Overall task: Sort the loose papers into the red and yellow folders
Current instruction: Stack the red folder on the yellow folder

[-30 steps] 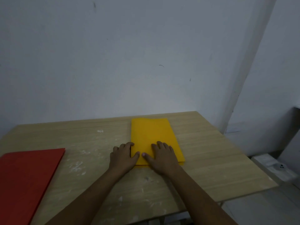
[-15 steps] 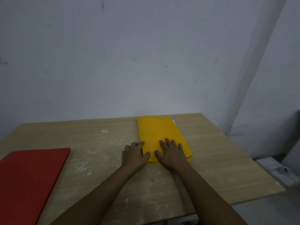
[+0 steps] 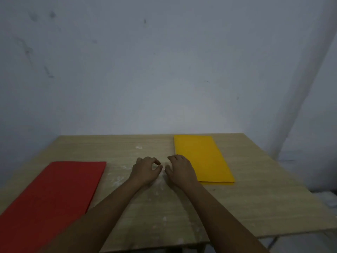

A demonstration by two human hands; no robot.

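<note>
The yellow folder (image 3: 202, 157) lies closed and flat on the right part of the wooden table (image 3: 255, 198). The red folder (image 3: 54, 194) lies closed at the left, running off the near-left edge of view. My left hand (image 3: 145, 169) and my right hand (image 3: 179, 168) hover close together over the bare wood between the two folders, fingers loosely curled, holding nothing. My right hand is just left of the yellow folder's near-left edge. No loose papers are visible.
White smudges mark the tabletop around my hands. A plain grey wall (image 3: 164, 70) stands right behind the table's far edge. The table's right edge drops off to the floor.
Both hands have come off the yellow folder and drawn together over the bare wood. The view has swung left, so the yellow folder now sits to the right and more of the red folder shows.
</note>
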